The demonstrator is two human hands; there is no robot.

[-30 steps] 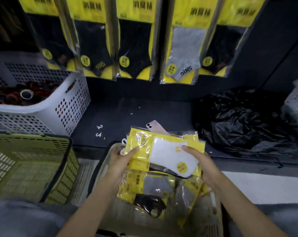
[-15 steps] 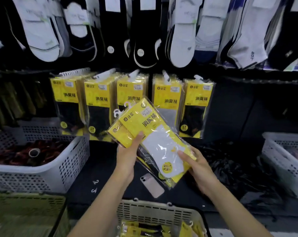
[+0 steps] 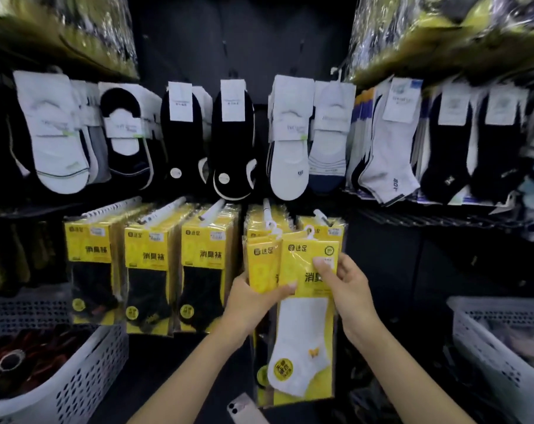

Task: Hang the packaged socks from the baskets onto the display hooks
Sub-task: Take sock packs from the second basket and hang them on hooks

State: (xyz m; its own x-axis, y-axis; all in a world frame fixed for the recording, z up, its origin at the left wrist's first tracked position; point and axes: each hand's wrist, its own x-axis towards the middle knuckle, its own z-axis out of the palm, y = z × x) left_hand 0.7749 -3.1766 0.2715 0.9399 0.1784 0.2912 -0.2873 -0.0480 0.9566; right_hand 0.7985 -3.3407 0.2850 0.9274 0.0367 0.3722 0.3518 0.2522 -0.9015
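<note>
Gripping two yellow sock packs upright before the lower display row, right of centre. Left hand (image 3: 253, 304) curled round the rear pack (image 3: 261, 264), thumb across its yellow card. Right hand (image 3: 351, 289) pinching the front pack (image 3: 302, 341), white sock inside, thumb on the upper card, fingers behind the right edge. Both packs' plastic hangers just below the white hook arms (image 3: 267, 206). To the left, matching hung packs (image 3: 149, 264) of black socks. White perforated baskets at left (image 3: 85, 371) and right (image 3: 489, 341); a phone (image 3: 244, 408) below.
</note>
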